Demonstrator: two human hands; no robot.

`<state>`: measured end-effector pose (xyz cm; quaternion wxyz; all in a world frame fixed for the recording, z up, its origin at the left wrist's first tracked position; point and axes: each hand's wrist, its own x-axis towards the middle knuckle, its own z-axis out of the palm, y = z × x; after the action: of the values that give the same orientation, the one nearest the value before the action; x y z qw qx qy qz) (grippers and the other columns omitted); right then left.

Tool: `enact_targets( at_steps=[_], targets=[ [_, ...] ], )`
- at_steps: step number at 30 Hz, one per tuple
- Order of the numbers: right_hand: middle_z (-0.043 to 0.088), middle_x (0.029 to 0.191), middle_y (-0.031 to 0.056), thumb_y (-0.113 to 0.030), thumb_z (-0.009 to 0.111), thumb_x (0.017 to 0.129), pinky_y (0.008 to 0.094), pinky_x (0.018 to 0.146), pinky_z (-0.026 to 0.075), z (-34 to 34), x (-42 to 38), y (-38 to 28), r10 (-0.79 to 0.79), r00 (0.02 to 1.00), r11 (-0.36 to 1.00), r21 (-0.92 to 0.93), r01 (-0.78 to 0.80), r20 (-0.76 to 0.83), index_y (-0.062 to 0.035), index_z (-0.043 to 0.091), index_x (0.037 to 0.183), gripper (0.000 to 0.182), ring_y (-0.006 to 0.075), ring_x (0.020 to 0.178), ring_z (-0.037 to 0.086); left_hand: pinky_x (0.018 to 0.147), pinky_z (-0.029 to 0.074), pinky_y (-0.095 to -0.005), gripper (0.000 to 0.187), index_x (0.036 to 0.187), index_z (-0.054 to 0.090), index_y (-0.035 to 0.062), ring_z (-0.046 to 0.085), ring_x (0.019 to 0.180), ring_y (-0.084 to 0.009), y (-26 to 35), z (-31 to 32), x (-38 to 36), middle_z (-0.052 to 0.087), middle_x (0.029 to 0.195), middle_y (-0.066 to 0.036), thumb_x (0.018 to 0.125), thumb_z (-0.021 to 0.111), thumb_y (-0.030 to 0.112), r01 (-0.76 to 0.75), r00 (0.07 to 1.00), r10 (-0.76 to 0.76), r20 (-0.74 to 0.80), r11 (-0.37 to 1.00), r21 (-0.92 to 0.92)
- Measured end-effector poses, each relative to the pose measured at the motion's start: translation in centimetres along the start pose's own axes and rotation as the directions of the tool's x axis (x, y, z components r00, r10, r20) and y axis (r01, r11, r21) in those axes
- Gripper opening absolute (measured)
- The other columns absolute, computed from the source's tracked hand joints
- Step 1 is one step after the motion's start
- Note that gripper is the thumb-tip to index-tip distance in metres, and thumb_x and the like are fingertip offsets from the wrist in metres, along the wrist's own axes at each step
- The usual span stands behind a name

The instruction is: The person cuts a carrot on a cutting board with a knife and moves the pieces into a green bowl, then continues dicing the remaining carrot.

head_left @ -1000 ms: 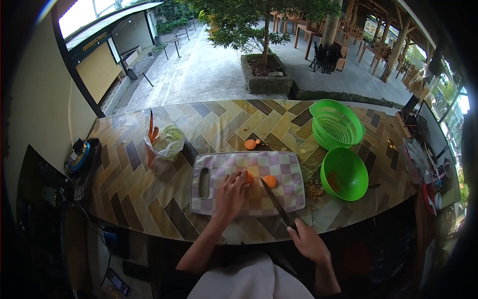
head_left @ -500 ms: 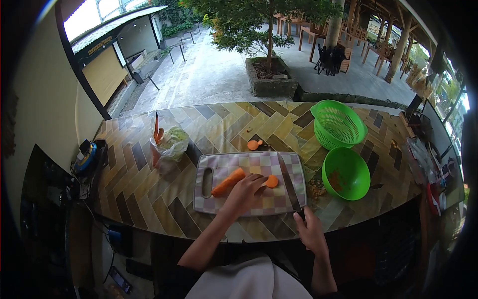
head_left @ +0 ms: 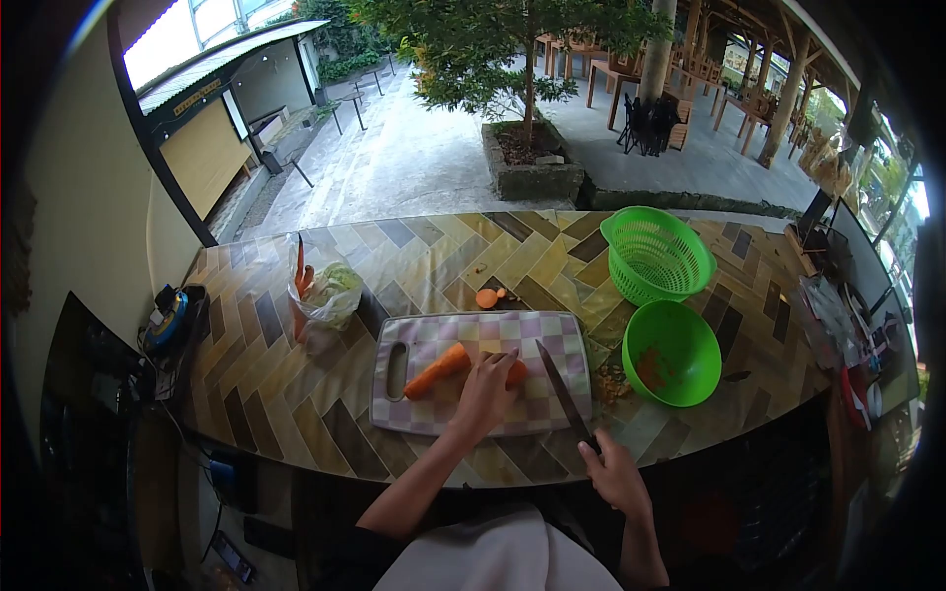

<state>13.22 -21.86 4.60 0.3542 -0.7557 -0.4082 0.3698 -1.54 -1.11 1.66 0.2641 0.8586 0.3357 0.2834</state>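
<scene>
My left hand (head_left: 485, 392) is closed over a short carrot piece (head_left: 518, 373) on the checked cutting board (head_left: 453, 331). The fingers cover much of it, and its orange end shows on the right. A longer carrot section (head_left: 437, 371) lies on the board, just left of that hand. In my right hand (head_left: 617, 475) is the black handle of a kitchen knife (head_left: 562, 384). Its blade slants up and left over the board's right part, apart from the carrot. Cut carrot ends (head_left: 487, 297) rest on the table beyond the board.
Right of the board stand a green bowl (head_left: 687, 340) with orange scraps inside and a green colander (head_left: 641, 268) behind it. Peel scraps (head_left: 613, 384) lie beside the bowl. A plastic bag (head_left: 333, 298) with vegetables sits on the left of the patterned table (head_left: 286, 394).
The knife has drawn back toward me, its tip now lower over the board. My left hand's fingers have bunched up over the carrot piece. The whole view has shifted slightly.
</scene>
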Motion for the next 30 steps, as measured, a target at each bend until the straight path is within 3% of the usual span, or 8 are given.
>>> enact_targets(
  at_steps=[4, 7, 13, 19, 30],
  targets=[
    [0.057, 0.067, 0.0252, -0.027, 0.055, 0.1, 0.0474, 0.06, 0.041, -0.3, -0.1, -0.4, -0.016, 0.997, 0.996, -0.083, 0.023, 0.082, 0.0036, 0.05, 0.096, 0.031, 0.0449, 0.065, 0.057, 0.1, 0.046, -0.0402, 0.048, 0.121, 0.064, -0.0047, 0.058, 0.114, -0.0371, -0.3, 0.9, -0.7, 0.066, 0.117, -0.022, 0.073, 0.07, 0.0, 0.09, 0.989, -0.109, -0.101, 0.981, -0.172],
    [0.059, 0.071, 0.0273, -0.026, 0.054, 0.1, 0.0505, 0.062, 0.042, -0.2, 0.1, -1.0, -0.061, 0.996, 0.986, -0.152, 0.069, 0.061, 0.0033, 0.05, 0.095, 0.03, 0.0475, 0.074, 0.061, 0.099, 0.047, -0.0401, 0.043, 0.116, 0.068, -0.0023, 0.06, 0.111, -0.0359, -0.8, 1.2, -1.0, 0.067, 0.113, -0.021, 0.074, 0.07, 0.0, 0.132, 0.979, -0.162, -0.127, 0.967, -0.217],
    [0.058, 0.07, 0.0291, -0.024, 0.051, 0.102, 0.0527, 0.062, 0.041, 0.9, 0.6, -0.8, -0.172, 0.985, 0.964, -0.204, 0.17, 0.005, 0.0034, 0.05, 0.1, 0.027, 0.0507, 0.072, 0.057, 0.096, 0.048, -0.039, 0.034, 0.11, 0.072, -0.0009, 0.06, 0.109, -0.0336, -1.3, 2.1, -0.9, 0.068, 0.112, -0.017, 0.076, 0.07, 0.0, 0.037, 0.986, -0.054, -0.155, 0.993, -0.109],
    [0.06, 0.073, 0.0302, -0.025, 0.048, 0.103, 0.0587, 0.064, 0.04, 2.7, 0.8, -1.1, -0.175, 0.985, 0.932, -0.322, 0.164, -0.006, 0.0022, 0.048, 0.103, 0.027, 0.0506, 0.075, 0.059, 0.091, 0.049, -0.0392, 0.026, 0.106, 0.072, -0.0008, 0.058, 0.106, -0.0327, -1.1, 2.3, -0.6, 0.067, 0.109, -0.015, 0.081, 0.07, 0.002, 0.01, 0.992, -0.021, -0.125, 0.996, -0.092],
    [0.063, 0.075, 0.0308, -0.023, 0.046, 0.103, 0.0598, 0.066, 0.045, 3.6, 0.8, -2.4, -0.102, 0.995, 0.885, -0.454, 0.101, 0.022, 0.0016, 0.043, 0.108, 0.025, 0.0513, 0.075, 0.061, 0.087, 0.05, -0.0389, 0.025, 0.104, 0.072, -0.0011, 0.058, 0.102, -0.0316, -0.4, 1.9, -0.8, 0.064, 0.107, -0.013, 0.079, 0.069, -0.001, -0.036, 0.988, 0.033, -0.152, 0.999, -0.015]
  ],
)
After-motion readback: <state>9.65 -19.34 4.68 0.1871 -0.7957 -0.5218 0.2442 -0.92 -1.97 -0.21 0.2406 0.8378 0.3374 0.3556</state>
